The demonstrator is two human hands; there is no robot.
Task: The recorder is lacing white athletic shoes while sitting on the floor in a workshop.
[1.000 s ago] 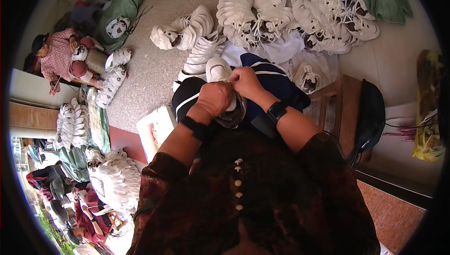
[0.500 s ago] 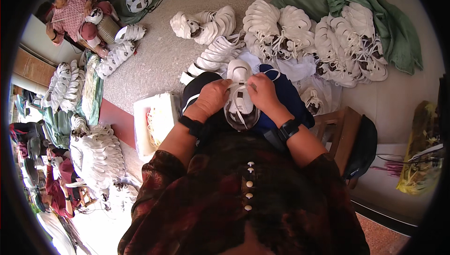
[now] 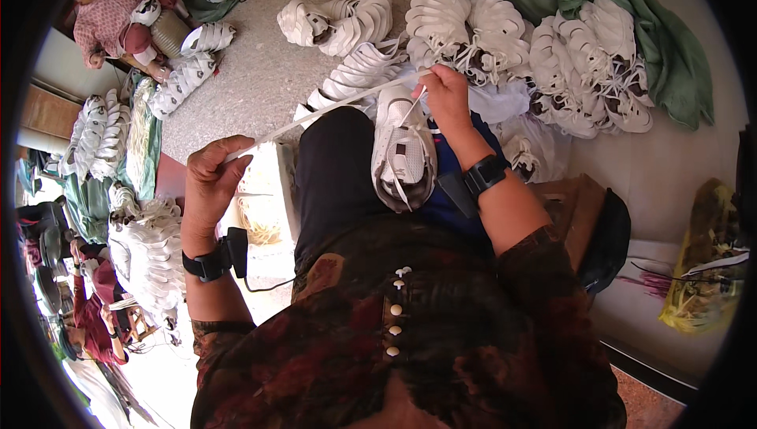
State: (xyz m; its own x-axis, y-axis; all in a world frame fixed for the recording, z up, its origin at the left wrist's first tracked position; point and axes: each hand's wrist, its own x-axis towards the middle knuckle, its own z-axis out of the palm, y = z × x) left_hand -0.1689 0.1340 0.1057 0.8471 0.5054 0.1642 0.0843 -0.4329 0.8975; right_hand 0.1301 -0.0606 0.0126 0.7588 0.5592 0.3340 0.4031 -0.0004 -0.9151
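A white sneaker upper (image 3: 406, 162) with a dark lower edge rests on my lap, its toe pointing away from me. A flat white shoelace (image 3: 339, 103) stretches taut between my hands above it. Out to the left, my left hand (image 3: 213, 170) pinches one end of the lace between thumb and fingers. My right hand (image 3: 448, 106) is closed on the lace just right of the upper's toe. Below that hand, a thinner piece of lace runs down to the eyelets. Whether both pieces are one lace, I cannot tell.
Rows of stacked white shoe uppers (image 3: 493, 35) lie ahead, with a green cloth (image 3: 670, 66) behind them. A white box (image 3: 276, 184) of laces stands by my left knee. To the right are a wooden stool (image 3: 569, 200) and a black bag (image 3: 607, 240). One person (image 3: 118, 11) sits far left.
My left hand has swung out leftward from the upper, drawing the lace out straight. My right hand has risen a little up and to the right. The upper remains on my lap.
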